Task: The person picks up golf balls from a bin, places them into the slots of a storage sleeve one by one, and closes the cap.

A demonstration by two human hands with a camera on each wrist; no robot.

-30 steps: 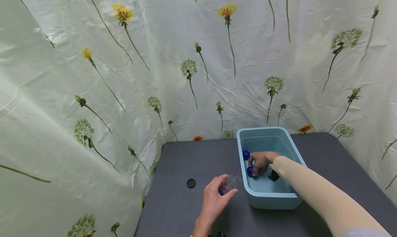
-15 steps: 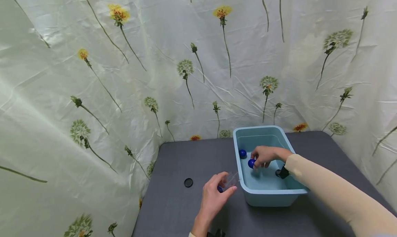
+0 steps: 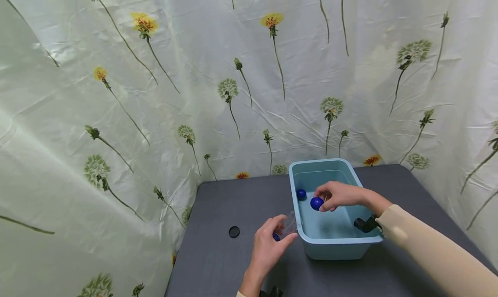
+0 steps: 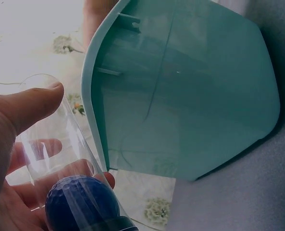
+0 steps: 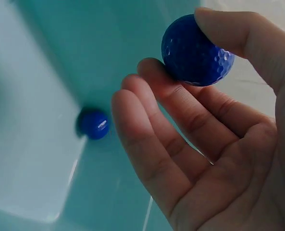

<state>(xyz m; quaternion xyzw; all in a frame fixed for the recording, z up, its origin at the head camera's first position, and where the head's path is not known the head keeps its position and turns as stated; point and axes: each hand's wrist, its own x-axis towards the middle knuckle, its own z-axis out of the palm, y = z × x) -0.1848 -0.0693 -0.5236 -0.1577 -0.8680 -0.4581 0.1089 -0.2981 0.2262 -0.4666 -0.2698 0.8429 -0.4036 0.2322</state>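
Note:
My left hand (image 3: 267,244) grips a clear plastic tube (image 4: 60,130) beside the left wall of a light blue bin (image 3: 334,241). Inside the tube, near its bottom end, sits a dark blue golf ball (image 4: 82,204). Over the bin, my right hand (image 3: 335,196) pinches another blue golf ball (image 5: 192,53) between thumb and forefinger, the other fingers spread loosely below. One more blue golf ball (image 5: 94,124) lies on the bin's floor against its left wall, apart from the hand.
A round black cap (image 3: 234,231) lies on the dark grey table (image 3: 210,253), left of my left hand. Behind the table hangs a pale curtain (image 3: 186,89) printed with dandelions. The bin's raised rim stands between my two hands.
My right hand has lifted the pinched golf ball up from the bin's floor. My left hand has stayed beside the bin with the tube. The head view has shifted slightly.

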